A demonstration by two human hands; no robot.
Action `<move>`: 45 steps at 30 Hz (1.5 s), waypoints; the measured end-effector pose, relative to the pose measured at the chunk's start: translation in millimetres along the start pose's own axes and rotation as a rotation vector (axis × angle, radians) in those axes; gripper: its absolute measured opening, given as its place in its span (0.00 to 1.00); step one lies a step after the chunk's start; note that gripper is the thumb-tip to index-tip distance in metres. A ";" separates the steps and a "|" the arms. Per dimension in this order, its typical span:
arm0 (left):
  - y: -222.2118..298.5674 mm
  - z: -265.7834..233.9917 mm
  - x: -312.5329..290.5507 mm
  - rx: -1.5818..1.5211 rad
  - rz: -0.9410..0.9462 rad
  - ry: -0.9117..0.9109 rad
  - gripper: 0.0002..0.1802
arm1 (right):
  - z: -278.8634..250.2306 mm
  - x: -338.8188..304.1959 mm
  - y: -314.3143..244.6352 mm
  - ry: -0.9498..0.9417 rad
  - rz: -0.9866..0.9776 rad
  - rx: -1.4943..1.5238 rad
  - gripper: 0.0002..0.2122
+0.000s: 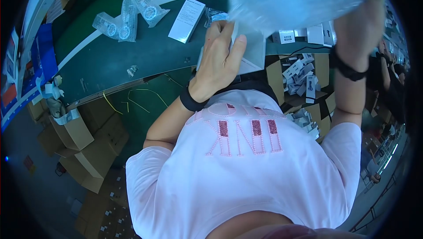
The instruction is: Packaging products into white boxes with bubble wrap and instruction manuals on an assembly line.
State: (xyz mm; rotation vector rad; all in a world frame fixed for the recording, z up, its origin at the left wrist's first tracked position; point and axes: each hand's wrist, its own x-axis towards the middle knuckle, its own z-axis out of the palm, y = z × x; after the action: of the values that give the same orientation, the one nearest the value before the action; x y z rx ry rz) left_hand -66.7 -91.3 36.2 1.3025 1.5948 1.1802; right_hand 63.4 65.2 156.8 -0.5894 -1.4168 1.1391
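My left hand (pixel 218 56) rests against a white box (pixel 251 51) at the table's near edge, its fingers closed around the box's left side. High at the right, my right hand (pixel 362 23) is blurred by motion. It holds up a bulky item in clear bubble wrap (pixel 297 3), close to the camera; its fingertips are hidden. The wrap covers the upper part of the white box. Just beyond my left hand lies a small clear bag (pixel 214 15) with something pale in it. A closed white box (pixel 187 20) lies to the left of that.
Several bubble-wrapped cylinders (pixel 128 20) lie on the green table (pixel 154 56) at the left. Small white boxes (pixel 286 36) stand at the right. Below the edge, a carton (pixel 275 80) holds many small boxes. Empty-looking cartons (pixel 90 151) sit on the floor at left.
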 end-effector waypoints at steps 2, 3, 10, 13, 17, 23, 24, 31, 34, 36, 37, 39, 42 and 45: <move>-10.6 -1.8 -15.5 -0.050 -0.012 -0.056 0.23 | 11.7 -22.5 47.7 -0.071 0.008 0.495 0.17; -11.2 2.8 -17.2 -0.084 0.063 0.002 0.21 | 11.6 -34.0 75.5 -0.132 0.006 0.960 0.16; -4.3 -10.8 -24.8 -0.815 -0.312 -0.194 0.25 | -0.9 -30.8 38.5 -0.288 0.335 0.732 0.09; 7.4 -7.0 -24.8 -0.600 -0.424 -0.089 0.30 | -10.9 -9.1 -5.9 -0.338 0.390 -0.246 0.08; 0.0 -1.5 -22.6 -0.464 -0.338 -0.121 0.33 | -13.4 -2.8 -18.2 -0.725 0.182 -0.629 0.06; 4.8 2.7 -21.2 -0.448 -0.374 -0.116 0.33 | 1.9 -12.2 -8.9 -0.068 0.200 -0.248 0.08; 5.1 1.3 -22.1 -0.419 -0.413 -0.160 0.33 | 1.4 -18.0 -6.7 -0.119 0.170 -0.278 0.07; 17.5 -10.0 -24.7 -0.559 -0.627 0.013 0.30 | -31.3 -41.6 38.4 -0.632 0.121 -0.439 0.14; -7.1 -9.3 -26.6 -0.516 -0.452 -0.014 0.30 | 8.0 -54.4 28.4 -0.491 0.530 -0.204 0.14; -10.6 -15.6 -29.7 -0.513 -0.441 0.041 0.30 | 18.8 -64.3 42.4 -0.501 0.604 -0.155 0.14; -10.8 -19.1 -32.8 -0.506 -0.430 0.086 0.30 | 23.7 -67.6 46.6 -0.500 0.679 -0.108 0.15; -19.5 -30.9 -38.4 -0.502 -0.417 0.092 0.29 | 24.4 -64.1 47.4 -1.017 0.568 -0.445 0.18; -28.1 -45.0 -49.4 -0.479 -0.447 0.094 0.29 | 40.3 -67.1 52.9 -1.504 0.272 -0.475 0.22; -41.8 -59.8 -55.4 -0.675 -0.518 0.297 0.21 | 68.3 -58.1 75.3 -1.534 0.054 -0.389 0.19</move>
State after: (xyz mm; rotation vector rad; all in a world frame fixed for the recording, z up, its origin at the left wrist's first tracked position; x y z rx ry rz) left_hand -123.6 -159.5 13.7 0.2715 1.4130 1.4263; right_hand -8.4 24.5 73.8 0.1414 -2.9631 1.3928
